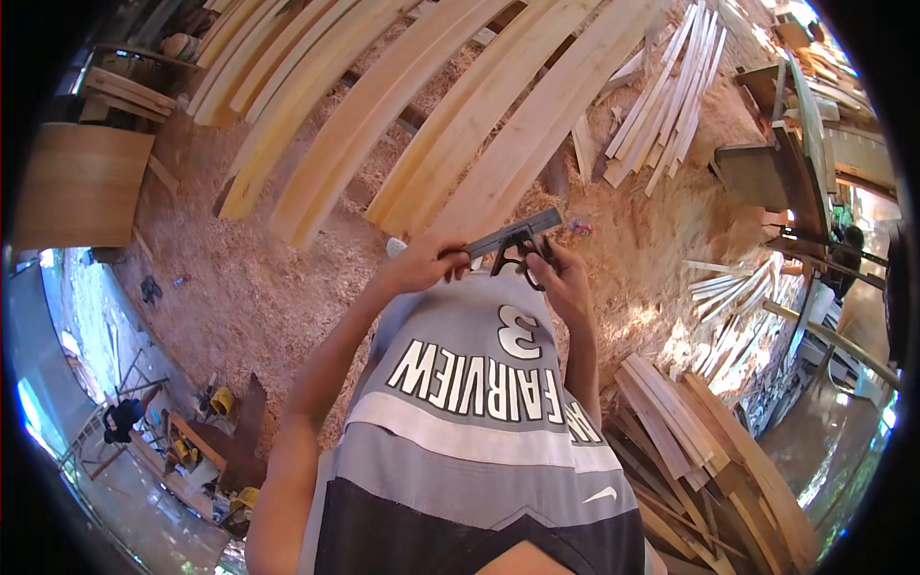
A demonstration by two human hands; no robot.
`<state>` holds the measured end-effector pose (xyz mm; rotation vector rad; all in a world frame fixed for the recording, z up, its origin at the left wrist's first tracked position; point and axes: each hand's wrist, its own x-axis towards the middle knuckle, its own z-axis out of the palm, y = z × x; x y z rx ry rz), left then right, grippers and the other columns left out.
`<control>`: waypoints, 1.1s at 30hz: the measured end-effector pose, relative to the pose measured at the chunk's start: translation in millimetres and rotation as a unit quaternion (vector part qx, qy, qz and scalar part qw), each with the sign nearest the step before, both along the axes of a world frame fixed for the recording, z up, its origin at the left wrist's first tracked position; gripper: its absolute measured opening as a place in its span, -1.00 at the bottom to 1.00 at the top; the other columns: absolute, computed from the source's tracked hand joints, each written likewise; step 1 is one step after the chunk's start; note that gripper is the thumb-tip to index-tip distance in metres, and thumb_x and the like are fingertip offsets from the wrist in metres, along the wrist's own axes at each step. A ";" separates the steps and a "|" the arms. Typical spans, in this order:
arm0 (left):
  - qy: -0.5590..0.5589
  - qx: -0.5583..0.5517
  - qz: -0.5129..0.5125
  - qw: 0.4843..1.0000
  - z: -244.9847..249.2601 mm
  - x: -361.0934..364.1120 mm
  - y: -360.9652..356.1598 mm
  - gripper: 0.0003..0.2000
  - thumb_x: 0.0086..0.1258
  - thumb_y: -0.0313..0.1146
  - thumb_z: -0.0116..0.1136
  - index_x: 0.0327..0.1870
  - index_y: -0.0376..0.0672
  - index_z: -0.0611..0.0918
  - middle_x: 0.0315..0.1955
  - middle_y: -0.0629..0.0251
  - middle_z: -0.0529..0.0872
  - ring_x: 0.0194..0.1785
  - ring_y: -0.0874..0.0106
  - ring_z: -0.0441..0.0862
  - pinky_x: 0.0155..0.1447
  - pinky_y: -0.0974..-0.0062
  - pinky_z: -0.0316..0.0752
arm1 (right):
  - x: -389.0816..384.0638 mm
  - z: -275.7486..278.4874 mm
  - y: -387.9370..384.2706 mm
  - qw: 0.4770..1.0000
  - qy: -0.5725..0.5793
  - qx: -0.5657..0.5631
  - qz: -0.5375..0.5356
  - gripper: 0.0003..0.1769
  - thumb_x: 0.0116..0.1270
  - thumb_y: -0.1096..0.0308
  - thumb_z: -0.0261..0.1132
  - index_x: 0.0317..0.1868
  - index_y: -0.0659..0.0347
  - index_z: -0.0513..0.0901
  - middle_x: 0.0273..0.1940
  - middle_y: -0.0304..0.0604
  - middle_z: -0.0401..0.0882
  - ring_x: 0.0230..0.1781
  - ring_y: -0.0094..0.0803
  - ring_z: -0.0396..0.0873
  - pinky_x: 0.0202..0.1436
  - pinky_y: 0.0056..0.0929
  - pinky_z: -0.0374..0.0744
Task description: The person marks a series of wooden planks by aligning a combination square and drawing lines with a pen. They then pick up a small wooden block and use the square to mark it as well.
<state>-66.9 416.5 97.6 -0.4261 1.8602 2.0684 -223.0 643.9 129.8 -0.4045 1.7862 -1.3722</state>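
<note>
Jersey (479, 402), left hand (422, 264), right hand (565, 285) holding combination square (516, 234), blade angled up-right

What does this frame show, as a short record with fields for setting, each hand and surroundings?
setting: floor covered in sawdust
left hand: grips the straight end of a dark tool
right hand: holds the tool's black looped part
surroundings: long curved planks ahead, thin strips beyond, stacked boards to the right
</note>
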 end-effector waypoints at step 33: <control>0.037 -0.148 0.137 0.979 50.5 24.3 53.0 -0.87 0.55 -0.41 0.11 -0.19 -0.27 0.63 -0.54 0.26 0.66 -0.48 0.44 0.61 -0.33 0.43 0.48 | -32.8 27.4 -4.9 0.985 -0.102 0.010 0.135 -0.62 0.29 0.04 0.58 -0.16 0.21 0.79 -0.33 -0.41 0.66 -0.34 -0.63 0.48 -0.24 -0.54 0.43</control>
